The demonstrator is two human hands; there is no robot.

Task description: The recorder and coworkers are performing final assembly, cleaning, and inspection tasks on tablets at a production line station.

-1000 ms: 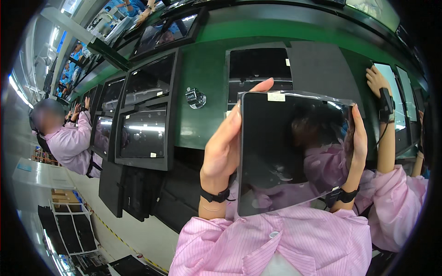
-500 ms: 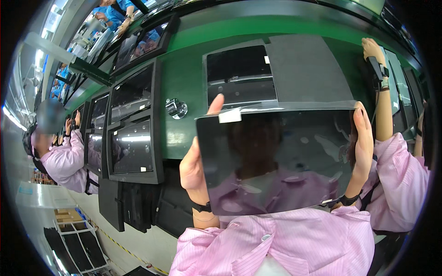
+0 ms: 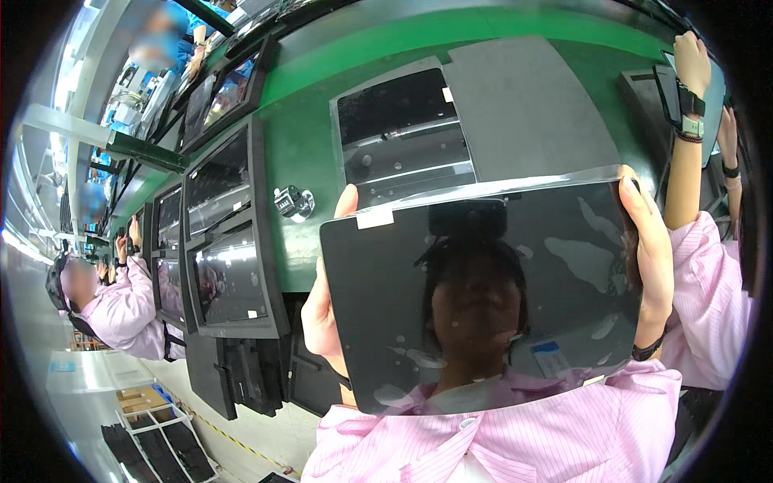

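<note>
Between my two hands I hold up a dark, glossy screen panel point(image 3: 394, 306) covered in clear film, with air bubbles and a white tab at its top left corner. My left hand point(image 3: 322, 314) grips the left edge, thumb up along the side. On the right edge my right hand point(image 3: 651, 249) is closed, its thumb near the top corner; the fingers behind the panel are hidden. Beyond the panel's top edge, another film-covered screen panel point(image 3: 403, 121) lies on the green table point(image 3: 302, 153), beside a grey flat sheet point(image 3: 527, 105).
A small metal hand counter point(image 3: 295, 203) stands on the table. Left of it are black trays point(image 3: 274, 241) holding more panels. A co-worker in pink point(image 3: 121, 310) is at the far left; another person's arm point(image 3: 684, 173) reaches in at the right. Black foam pieces point(image 3: 250, 374) stand below the table edge.
The held panel has come closer and tilted, so its face shows a larger reflection. Both my hands keep their grip. The neighbour's hand at the right has shifted upward in view.
</note>
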